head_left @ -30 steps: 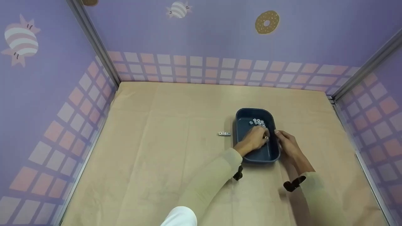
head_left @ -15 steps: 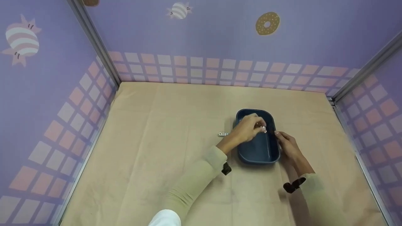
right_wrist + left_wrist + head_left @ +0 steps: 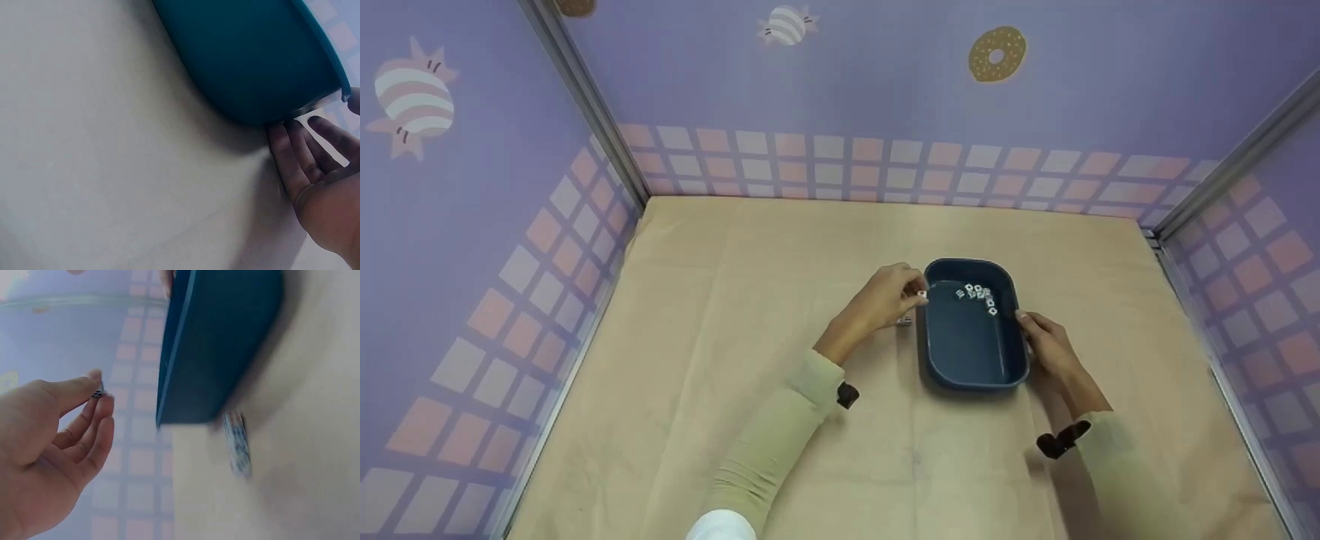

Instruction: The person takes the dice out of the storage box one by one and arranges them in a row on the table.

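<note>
In the head view my left hand [image 3: 876, 301] is just outside the left rim of a dark blue rectangular tub [image 3: 971, 352]. Thumb and fingertips pinch a small white die [image 3: 98, 392], whose dark pips show in the left wrist view. Below it on the cloth lies a short row of dice [image 3: 237, 444], partly hidden by the hand in the head view. Several loose dice [image 3: 979, 292] sit in the far part of the tub. My right hand [image 3: 1051, 346] holds the tub's right side, thumb at the rim and fingers [image 3: 289, 163] against the outer wall.
A beige cloth [image 3: 750, 315] covers the table. Purple walls with pink and white squares [image 3: 864, 161] enclose the back and both sides, with metal posts [image 3: 600, 112] at the corners.
My left hand has lifted a die out of the tub and carried it left past the rim, above the row. The right hand has stayed at the tub's side.
</note>
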Demonstrator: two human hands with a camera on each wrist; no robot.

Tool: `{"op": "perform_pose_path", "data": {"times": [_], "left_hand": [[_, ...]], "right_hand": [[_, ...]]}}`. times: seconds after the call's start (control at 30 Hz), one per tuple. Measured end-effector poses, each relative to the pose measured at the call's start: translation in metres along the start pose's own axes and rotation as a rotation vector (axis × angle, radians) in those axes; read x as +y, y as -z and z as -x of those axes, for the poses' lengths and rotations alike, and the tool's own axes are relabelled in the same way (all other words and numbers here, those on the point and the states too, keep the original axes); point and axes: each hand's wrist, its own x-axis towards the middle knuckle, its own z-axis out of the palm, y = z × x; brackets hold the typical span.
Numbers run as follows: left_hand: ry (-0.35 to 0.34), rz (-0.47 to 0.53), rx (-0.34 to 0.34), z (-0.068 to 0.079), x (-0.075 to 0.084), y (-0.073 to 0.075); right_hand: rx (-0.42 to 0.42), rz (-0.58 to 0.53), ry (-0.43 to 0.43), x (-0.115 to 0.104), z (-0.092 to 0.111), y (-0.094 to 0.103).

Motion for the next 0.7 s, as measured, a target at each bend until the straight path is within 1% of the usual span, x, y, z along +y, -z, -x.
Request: {"op": "perform_pose_path", "data": {"times": [0.13,0.23,0.37,0.5,0.7], "left_hand": [[0.057,-0.097,-0.007,0.012,-0.024,0.005],[0.101,-0.170,-0.023,0.020,-0.042,0.003],[0.134,-0.244,-0.049,0.029,-0.060,-0.004],[0.139,-0.281,-0.051,0.035,-0.070,-0.010],[0.130,-0.304,-0.057,0.038,-0.075,-0.018]], "right_hand": [[0.018,0.000,-0.006,0.013,-0.011,0.003],[0.031,0.020,-0.008,0.023,-0.018,0.004],[0.045,0.038,-0.008,0.030,-0.023,0.004],[0.054,0.048,0.008,0.031,-0.023,0.005],[0.053,0.057,0.027,0.032,-0.021,0.004]]}}
